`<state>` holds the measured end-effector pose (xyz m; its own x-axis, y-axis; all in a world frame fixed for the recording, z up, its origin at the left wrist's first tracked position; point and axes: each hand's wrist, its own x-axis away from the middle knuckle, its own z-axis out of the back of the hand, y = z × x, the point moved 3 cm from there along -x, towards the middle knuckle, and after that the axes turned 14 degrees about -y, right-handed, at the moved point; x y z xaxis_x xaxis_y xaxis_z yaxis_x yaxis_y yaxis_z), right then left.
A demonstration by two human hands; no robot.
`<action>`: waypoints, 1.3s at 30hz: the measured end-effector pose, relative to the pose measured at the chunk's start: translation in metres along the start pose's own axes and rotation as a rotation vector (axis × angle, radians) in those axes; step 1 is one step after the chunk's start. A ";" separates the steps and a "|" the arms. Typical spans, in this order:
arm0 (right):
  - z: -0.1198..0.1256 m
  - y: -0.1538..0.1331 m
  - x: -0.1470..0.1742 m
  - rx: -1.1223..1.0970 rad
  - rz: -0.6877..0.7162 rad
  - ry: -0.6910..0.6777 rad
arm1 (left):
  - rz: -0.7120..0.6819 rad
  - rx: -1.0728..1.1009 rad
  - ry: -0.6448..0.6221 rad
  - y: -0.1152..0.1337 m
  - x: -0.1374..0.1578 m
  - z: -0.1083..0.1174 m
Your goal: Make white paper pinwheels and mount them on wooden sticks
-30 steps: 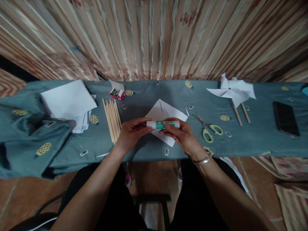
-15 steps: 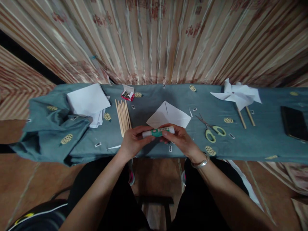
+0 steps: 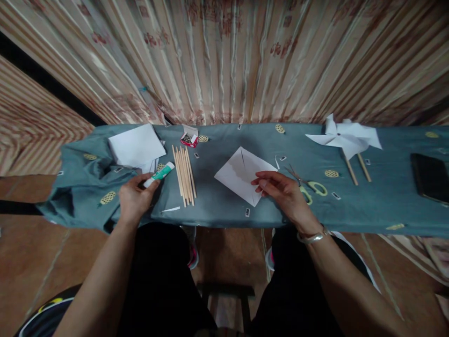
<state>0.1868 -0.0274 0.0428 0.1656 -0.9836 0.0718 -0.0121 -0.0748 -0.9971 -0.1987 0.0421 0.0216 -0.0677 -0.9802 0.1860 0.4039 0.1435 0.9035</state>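
Note:
My left hand (image 3: 135, 196) holds a green-and-white glue stick (image 3: 160, 175) between thumb and fingers, tilted, left of a bundle of thin wooden sticks (image 3: 184, 173). A white paper square (image 3: 238, 173) with slits running in from its corners lies cornerwise on the cloth. Over its right corner hovers my right hand (image 3: 280, 189), fingers loosely bent and nothing visible in them; whether they touch the paper I cannot tell. Just beyond that hand lie scissors (image 3: 317, 188) with pale green handles, one loop partly hidden by it.
White sheets (image 3: 136, 147) are stacked at the left. A small red box (image 3: 189, 138) of metal pins stands behind the sticks. Paper pinwheels (image 3: 345, 135) on sticks lie at the right, with a dark phone (image 3: 430, 177) beyond. Paper scraps (image 3: 170, 209) lie on the blue-green cloth.
My left hand has carried the glue stick from the middle to the left, past the wooden sticks. The right hand has let go of it and moved slightly right.

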 end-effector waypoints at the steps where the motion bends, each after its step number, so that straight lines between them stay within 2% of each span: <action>1: 0.003 0.001 0.001 0.071 0.012 0.015 | -0.014 -0.146 0.065 0.001 0.001 0.002; 3: 0.010 0.001 0.005 0.275 0.031 0.061 | -0.106 -0.389 0.224 0.011 0.006 0.005; 5: 0.016 0.001 0.009 0.517 0.055 0.095 | -0.253 -0.476 0.252 0.025 0.012 -0.001; 7: 0.018 0.001 0.012 0.711 0.095 0.077 | -0.381 -0.542 0.228 0.041 0.020 -0.019; 8: 0.018 0.001 0.013 0.772 0.121 0.051 | -0.453 -0.585 0.186 0.049 0.023 -0.033; 10: 0.017 0.003 0.015 0.839 0.167 -0.008 | -0.644 -0.634 -0.006 0.066 0.028 -0.071; 12: 0.016 0.006 0.015 0.875 0.186 -0.047 | -0.786 -0.701 -0.363 0.076 0.030 -0.118; 13: 0.016 0.007 0.015 0.890 0.187 -0.062 | -0.837 -0.739 -0.463 0.080 0.031 -0.138; 15: 0.015 0.009 0.014 0.920 0.184 -0.093 | -0.895 -0.802 -0.557 0.084 0.029 -0.167; 17: 0.013 0.010 0.014 0.947 0.178 -0.128 | -0.922 -0.827 -0.580 0.086 0.024 -0.184; 20: 0.010 0.011 0.015 0.986 0.150 -0.164 | -0.926 -0.793 -0.579 0.084 0.015 -0.191; 29: 0.011 0.010 0.013 1.013 0.074 -0.188 | -0.882 -0.614 -0.603 0.070 0.008 -0.186; 33: 0.012 0.006 0.008 0.965 0.045 -0.196 | -0.896 -0.519 -0.545 0.072 0.004 -0.185; 36: 0.011 0.005 0.004 0.906 0.041 -0.149 | -0.908 -0.438 -0.468 0.075 0.001 -0.187; 39: 0.009 0.009 -0.001 0.805 0.039 -0.033 | -0.892 -0.370 -0.436 0.079 -0.001 -0.190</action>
<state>0.1952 -0.0260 0.0338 0.2088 -0.9768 0.0484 0.6938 0.1130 -0.7113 0.0061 0.0288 0.0193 -0.7684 -0.5663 -0.2980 0.2943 -0.7263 0.6212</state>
